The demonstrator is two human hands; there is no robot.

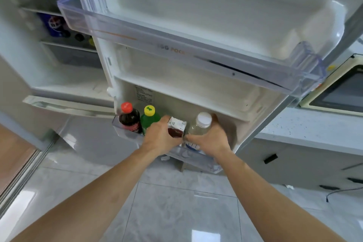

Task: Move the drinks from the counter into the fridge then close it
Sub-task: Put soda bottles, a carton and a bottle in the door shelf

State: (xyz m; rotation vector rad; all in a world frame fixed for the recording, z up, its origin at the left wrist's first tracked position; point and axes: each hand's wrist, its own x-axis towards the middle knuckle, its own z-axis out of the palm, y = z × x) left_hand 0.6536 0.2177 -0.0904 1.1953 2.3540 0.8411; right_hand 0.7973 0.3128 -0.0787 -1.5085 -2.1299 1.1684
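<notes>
The fridge door (196, 15) stands open in front of me. Its bottom door shelf (125, 133) holds a dark cola bottle with a red cap (128, 119) and a green bottle with a yellow cap (149, 117) at the left. My left hand (160, 136) grips a small brown and white drink carton (176, 128) in the shelf's middle. My right hand (208, 139) is wrapped round a clear bottle with a white cap (202, 124) just to the right of the carton.
A transparent upper door shelf (176, 45) juts out above my hands. The fridge interior (64, 49) at the left holds a blue item and dark caps. A speckled counter (306, 129) with a microwave (341, 88) lies to the right. Pale tiled floor (176, 212) is below.
</notes>
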